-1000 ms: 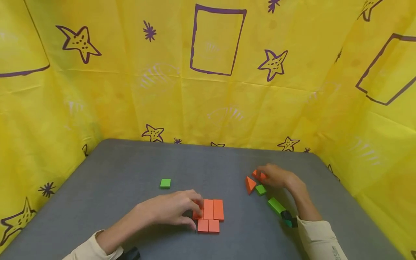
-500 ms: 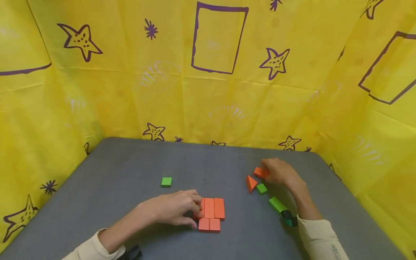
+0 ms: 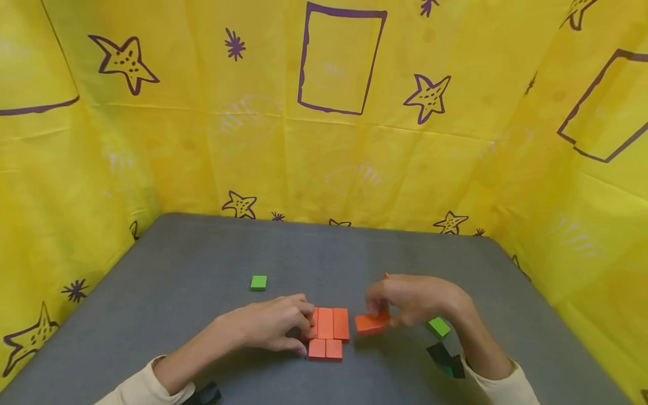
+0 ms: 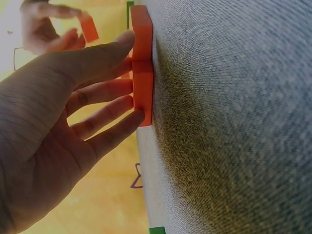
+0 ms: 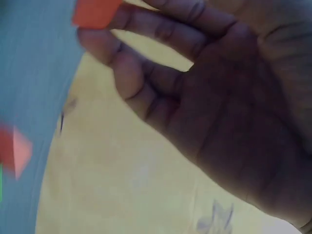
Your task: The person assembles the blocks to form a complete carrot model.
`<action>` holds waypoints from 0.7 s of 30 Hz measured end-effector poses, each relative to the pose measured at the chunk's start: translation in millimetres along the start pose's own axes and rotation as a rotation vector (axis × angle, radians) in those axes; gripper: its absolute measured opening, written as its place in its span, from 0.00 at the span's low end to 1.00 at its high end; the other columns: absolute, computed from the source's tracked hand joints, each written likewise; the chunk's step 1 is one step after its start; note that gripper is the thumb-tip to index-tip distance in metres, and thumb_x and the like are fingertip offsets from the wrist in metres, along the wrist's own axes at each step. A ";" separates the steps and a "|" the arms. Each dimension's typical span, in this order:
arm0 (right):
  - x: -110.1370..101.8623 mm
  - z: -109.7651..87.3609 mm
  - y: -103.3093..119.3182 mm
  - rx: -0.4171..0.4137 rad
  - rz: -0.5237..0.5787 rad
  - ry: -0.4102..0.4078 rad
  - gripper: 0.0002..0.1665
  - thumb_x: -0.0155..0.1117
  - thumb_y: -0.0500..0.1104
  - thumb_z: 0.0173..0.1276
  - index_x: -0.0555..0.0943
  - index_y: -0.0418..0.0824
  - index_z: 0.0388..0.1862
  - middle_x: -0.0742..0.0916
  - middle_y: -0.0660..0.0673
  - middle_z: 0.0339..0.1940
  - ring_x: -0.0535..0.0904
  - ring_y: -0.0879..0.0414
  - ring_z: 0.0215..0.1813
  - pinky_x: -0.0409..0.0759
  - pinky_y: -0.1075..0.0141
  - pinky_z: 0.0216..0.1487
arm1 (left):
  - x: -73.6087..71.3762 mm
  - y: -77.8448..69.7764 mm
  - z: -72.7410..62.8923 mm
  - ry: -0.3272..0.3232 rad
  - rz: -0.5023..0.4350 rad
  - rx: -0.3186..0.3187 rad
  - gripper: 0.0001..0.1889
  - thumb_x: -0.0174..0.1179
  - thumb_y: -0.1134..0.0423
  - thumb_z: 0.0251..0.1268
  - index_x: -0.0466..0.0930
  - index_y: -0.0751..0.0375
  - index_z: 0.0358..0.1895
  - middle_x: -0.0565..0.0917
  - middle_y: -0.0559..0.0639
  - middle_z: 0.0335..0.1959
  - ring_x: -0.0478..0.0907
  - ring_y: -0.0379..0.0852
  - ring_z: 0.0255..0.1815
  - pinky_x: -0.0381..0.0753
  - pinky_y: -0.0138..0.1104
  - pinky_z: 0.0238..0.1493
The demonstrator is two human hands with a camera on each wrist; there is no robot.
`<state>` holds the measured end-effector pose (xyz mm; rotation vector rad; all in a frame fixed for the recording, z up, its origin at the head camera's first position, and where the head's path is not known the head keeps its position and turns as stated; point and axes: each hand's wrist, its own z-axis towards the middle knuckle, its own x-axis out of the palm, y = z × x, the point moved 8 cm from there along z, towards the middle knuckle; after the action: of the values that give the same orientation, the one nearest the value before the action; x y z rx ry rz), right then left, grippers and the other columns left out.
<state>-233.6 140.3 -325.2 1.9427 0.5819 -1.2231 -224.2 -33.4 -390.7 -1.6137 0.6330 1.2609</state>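
In the head view, my left hand rests at the left side of a flat group of orange blocks. Three long blocks stand side by side in it, with two smaller square blocks against their near side. The left wrist view shows the left fingers fairly straight, their tips touching the sides of the orange blocks. Just right of the group, my right hand pinches an orange block, apart from the others. That same block shows at the right fingertips in the right wrist view.
On the grey table, a green square block lies beyond the left hand. A green block sits beneath the right wrist. Another orange block appears in the right wrist view. Yellow patterned cloth surrounds the table.
My right hand has picked up an orange block from the far right and carried it left and nearer, beside the orange group. The left hand has stayed in place.
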 end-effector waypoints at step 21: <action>79.5 64.5 75.6 -0.182 -0.355 0.174 0.17 0.77 0.57 0.65 0.81 0.54 0.45 0.77 0.63 0.31 0.69 0.70 0.32 0.67 0.79 0.35 | 2.6 5.1 1.3 0.004 -0.022 -0.025 0.05 0.74 0.53 0.64 0.90 0.47 0.38 0.77 0.33 0.38 0.66 0.29 0.41 0.70 0.21 0.44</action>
<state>-181.2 41.8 -386.4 1.8514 1.1274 -1.1686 -228.1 -33.9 -395.0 -1.6396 0.6031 1.2545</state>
